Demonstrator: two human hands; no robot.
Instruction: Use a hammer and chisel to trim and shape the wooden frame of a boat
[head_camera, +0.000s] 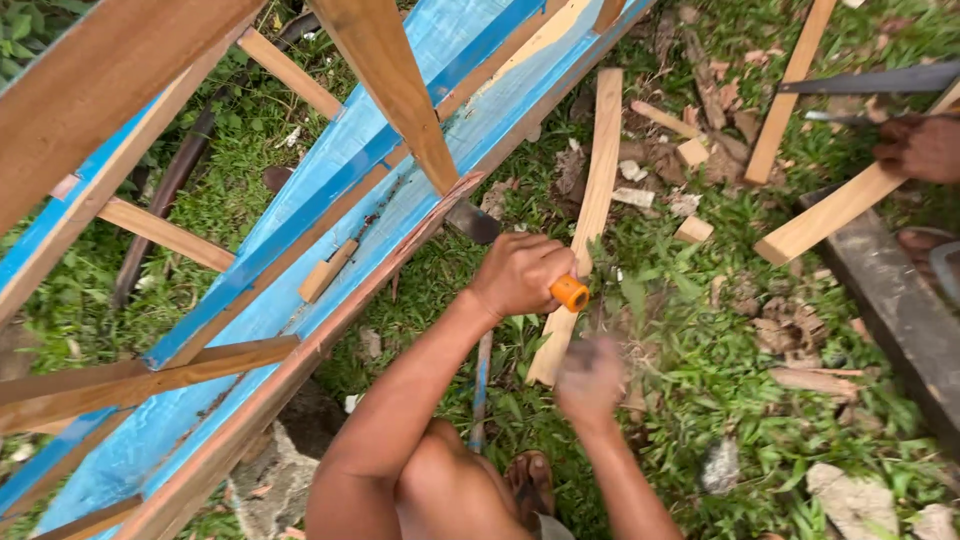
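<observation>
Step in hand: trimming the gunwale of the blue boat hull (300, 240). The left hand (520, 272) is closed in a full grip around an orange-handled blade tool (570, 292), whose dark blade (472, 222) rests against the hull's reddish wooden top edge (400, 262), just below a crossing timber brace (395, 90). The right hand (590, 378) is blurred, apart from the tool handle; whether its grip is open or closed cannot be told.

Judgement: the next move calls for keeping the blade seated on the edge and the stroke aligned along it, with the right hand kept out of the blade's path.

Surroundings: outdoors, no work surface; the hull sits on grass (680, 340) littered with wood chips and offcuts. A loose plank (590, 210) lies beside the hull. At upper right, another person's hand (920, 148) holds a second plank (850, 205) near a saw (870, 82).
</observation>
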